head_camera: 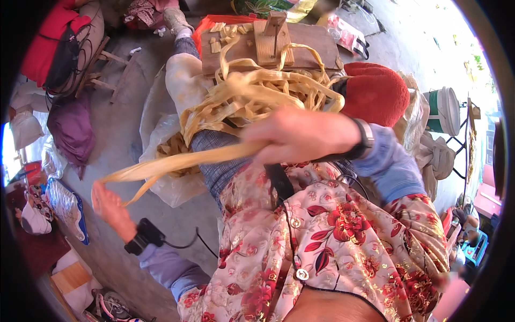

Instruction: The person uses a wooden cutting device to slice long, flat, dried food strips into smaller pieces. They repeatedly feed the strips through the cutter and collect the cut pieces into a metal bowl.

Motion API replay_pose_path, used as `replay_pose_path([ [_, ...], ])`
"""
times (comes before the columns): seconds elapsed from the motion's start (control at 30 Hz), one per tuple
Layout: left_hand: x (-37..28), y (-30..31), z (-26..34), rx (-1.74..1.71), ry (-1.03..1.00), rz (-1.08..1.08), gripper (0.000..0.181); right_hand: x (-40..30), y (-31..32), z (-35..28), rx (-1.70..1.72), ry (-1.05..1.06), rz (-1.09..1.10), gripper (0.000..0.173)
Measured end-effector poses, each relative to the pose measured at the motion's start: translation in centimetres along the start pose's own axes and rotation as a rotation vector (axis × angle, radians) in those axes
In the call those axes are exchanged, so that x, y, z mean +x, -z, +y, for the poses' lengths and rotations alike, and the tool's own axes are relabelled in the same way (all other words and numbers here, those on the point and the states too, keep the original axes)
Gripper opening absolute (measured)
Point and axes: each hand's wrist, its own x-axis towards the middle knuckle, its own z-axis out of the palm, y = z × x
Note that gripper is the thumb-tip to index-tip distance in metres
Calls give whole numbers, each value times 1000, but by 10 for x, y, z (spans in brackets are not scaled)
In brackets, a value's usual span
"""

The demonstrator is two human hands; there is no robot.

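A long, flat yellowish strip [189, 157], apparently plant fibre, is stretched between my two hands. My left hand [113, 209] is far out at the left, fingers closed around the strip, with a narrower length hanging beside it. My right hand [299, 135], blurred by motion, grips the other end in front of my lap. Beyond it a tangled heap of similar strips [249, 94] lies across my knees. Past the heap is a wooden board [314, 44] carrying a wooden block with an upright post [275, 26] and thin rod. Small yellow pieces [229, 32] lie on the board's left.
A clear plastic bag [177, 191] with more strips sits by my left leg. A red cloth [376, 92] covers my right knee. Another person in red [52, 40] is at upper left, near a wooden stool [106, 70]. A white-and-green bucket [442, 110] stands right.
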Motion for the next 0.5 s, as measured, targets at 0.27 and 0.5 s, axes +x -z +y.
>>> replay_pose_path([
  [0.27, 77, 151, -180, 289, 286, 435, 29, -69, 7, 9, -627, 135, 278, 13],
  [0.5, 96, 187, -190, -206, 471, 307, 28, -84, 94, 41, -574, -41, 983, 19],
])
